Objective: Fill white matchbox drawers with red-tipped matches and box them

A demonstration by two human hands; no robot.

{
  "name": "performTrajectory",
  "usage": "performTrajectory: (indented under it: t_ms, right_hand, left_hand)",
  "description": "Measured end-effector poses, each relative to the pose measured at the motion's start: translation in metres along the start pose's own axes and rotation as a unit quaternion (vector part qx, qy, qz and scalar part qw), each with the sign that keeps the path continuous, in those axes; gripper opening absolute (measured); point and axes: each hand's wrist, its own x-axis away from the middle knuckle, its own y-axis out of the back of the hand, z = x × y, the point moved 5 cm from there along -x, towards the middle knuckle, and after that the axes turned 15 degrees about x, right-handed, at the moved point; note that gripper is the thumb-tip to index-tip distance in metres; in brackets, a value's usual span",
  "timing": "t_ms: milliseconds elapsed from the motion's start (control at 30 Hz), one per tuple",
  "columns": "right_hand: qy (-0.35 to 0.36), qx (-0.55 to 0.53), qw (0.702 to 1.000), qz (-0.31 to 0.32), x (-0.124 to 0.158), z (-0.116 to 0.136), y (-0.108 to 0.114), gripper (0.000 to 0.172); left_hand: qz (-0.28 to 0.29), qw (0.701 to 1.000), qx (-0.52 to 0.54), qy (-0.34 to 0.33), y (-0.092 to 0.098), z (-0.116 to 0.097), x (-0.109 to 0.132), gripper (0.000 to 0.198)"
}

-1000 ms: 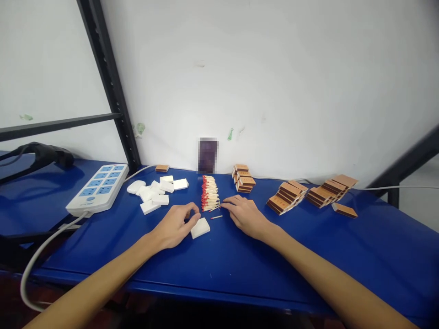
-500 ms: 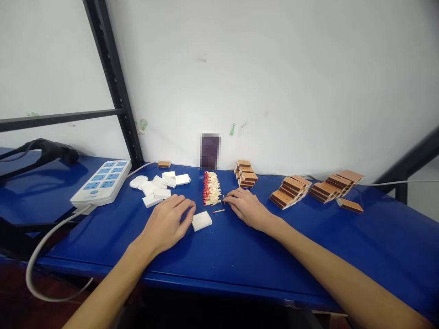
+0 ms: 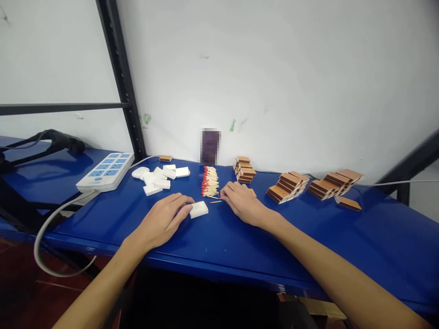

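My left hand point(image 3: 164, 218) lies on the blue table point(image 3: 222, 246) with its fingers stretched, the fingertips touching a white matchbox tray point(image 3: 199, 209). My right hand point(image 3: 242, 202) rests palm down beside a pile of red-tipped matches point(image 3: 210, 182), its fingertips curled at the pile's near right corner. What those fingertips hold is too small to tell. One loose match point(image 3: 215, 201) lies between the tray and my right hand.
Several white trays point(image 3: 161, 177) lie at the back left near a white and blue power strip point(image 3: 105, 172) with a grey cable point(image 3: 51, 228). Brown matchbox sleeves stand in stacks point(image 3: 244, 169), point(image 3: 287, 186), point(image 3: 334, 182) at the back right. A black shelf post point(image 3: 121, 77) rises at left.
The view has shifted, so everything sits a little higher and left. My left hand has flattened against the white tray. My right hand stays at the match pile.
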Motion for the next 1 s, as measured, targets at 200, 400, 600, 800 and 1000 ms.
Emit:
performTrajectory:
  t_ms: [200, 400, 600, 800, 1000]
  right_hand:
    - [0.005, 0.009, 1.0, -0.02, -0.012, 0.016, 0.003, 0.025]
    - [0.012, -0.061, 0.998, -0.002, -0.01, 0.011, 0.0, 0.021]
    - [0.009, -0.107, 0.994, 0.016, -0.003, 0.004, -0.002, 0.018]
    - [-0.001, -0.116, 0.993, 0.021, -0.004, 0.005, -0.006, 0.016]
    - [0.007, -0.127, 0.991, 0.043, -0.006, 0.006, -0.01, 0.02]
  left_hand:
    - [-0.084, 0.995, 0.029, 0.051, 0.006, 0.016, 0.003, 0.06]
    - [-0.089, 0.99, 0.06, 0.096, 0.007, 0.025, 0.006, 0.058]
    - [-0.046, 0.994, 0.033, 0.091, 0.007, 0.019, 0.004, 0.043]
    - [0.036, 0.99, -0.078, 0.112, -0.009, 0.013, 0.0, 0.043]
    - [0.075, 0.985, -0.136, 0.075, -0.017, 0.013, 0.0, 0.039]
